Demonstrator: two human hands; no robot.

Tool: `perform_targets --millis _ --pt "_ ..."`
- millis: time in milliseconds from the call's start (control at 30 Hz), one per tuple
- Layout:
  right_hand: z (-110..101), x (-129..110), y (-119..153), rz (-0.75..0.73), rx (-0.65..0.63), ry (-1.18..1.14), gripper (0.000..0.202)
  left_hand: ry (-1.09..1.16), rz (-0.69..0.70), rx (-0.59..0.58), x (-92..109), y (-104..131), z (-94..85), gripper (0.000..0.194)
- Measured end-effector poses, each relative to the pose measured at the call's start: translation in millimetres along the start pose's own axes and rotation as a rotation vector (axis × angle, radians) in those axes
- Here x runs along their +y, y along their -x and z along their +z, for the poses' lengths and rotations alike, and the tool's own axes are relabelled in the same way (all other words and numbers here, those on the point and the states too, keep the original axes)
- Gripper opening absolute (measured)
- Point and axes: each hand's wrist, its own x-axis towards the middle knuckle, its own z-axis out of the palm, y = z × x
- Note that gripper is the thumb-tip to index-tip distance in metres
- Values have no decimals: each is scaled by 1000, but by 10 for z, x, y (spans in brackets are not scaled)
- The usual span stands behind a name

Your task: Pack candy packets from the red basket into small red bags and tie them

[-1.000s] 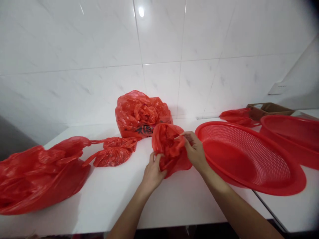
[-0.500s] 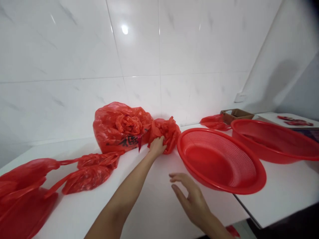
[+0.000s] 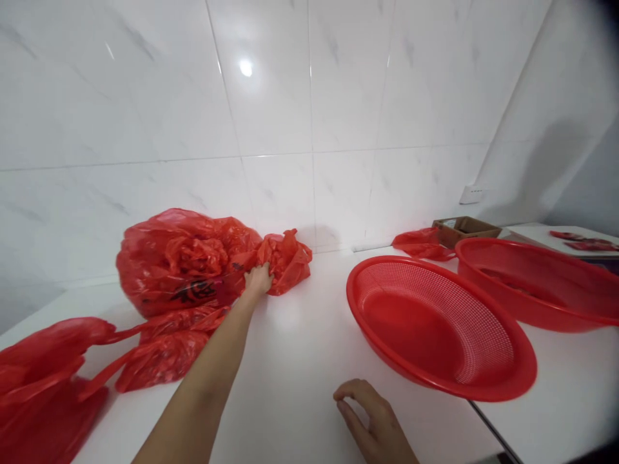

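Observation:
My left hand (image 3: 258,278) reaches to the back of the white table and grips the side of a small crumpled red plastic bag (image 3: 289,261). Against that bag, on its left, sits a large bulging red bag (image 3: 159,258) with dark printed characters. My right hand (image 3: 370,412) hovers over the table near the front, its thumb and fingers curved with a gap between them and nothing held. To its upper right stands a red perforated basket (image 3: 416,328).
Red bags (image 3: 43,380) lie at the left, beside a smaller crinkled one (image 3: 162,357). A second red basin (image 3: 536,277), a flat red bag (image 3: 420,243) and a cardboard box (image 3: 464,229) are at the right. A tiled wall (image 3: 271,116) rises behind.
My left hand has moved left with the small bag, and the large bag has shifted left too. My right hand has moved down, nearer the front, its fingers more curled.

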Motion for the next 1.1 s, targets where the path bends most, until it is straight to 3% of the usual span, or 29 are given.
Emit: perform_targets --millis 100,200,300,433,533,633,733,900,1000,1100 --pt "65 -17 -52 -5 -30 -15 15 -18 -52 8 -262 45 -106 36" --pt "104 -66 -251 -63 -20 -13 16 -6 -59 43 -354 113 -223 36" --pt "129 -154 -667 -152 32 -13 15 47 5 87 -271 273 -285 35" --pt "232 -291 -1455 -201 105 59 17 126 121 114 -53 623 -271 31" --pt "360 -295 -1989 -146 63 285 28 141 129 128 68 880 -250 30" --pt "466 -154 -2279 -33 -4 391 42 121 95 146 128 1065 -240 45" --pt "522 29 -2318 55 -90 394 50 97 101 121 151 1160 -211 69" --pt "511 33 -2214 23 -126 246 6 89 129 -9 169 1126 -89 89" --pt "432 -172 -2183 -14 -13 121 13 81 89 -62 179 1038 -26 80" --pt "262 -469 -2130 -74 221 -261 16 70 14 -80 192 942 -12 59"
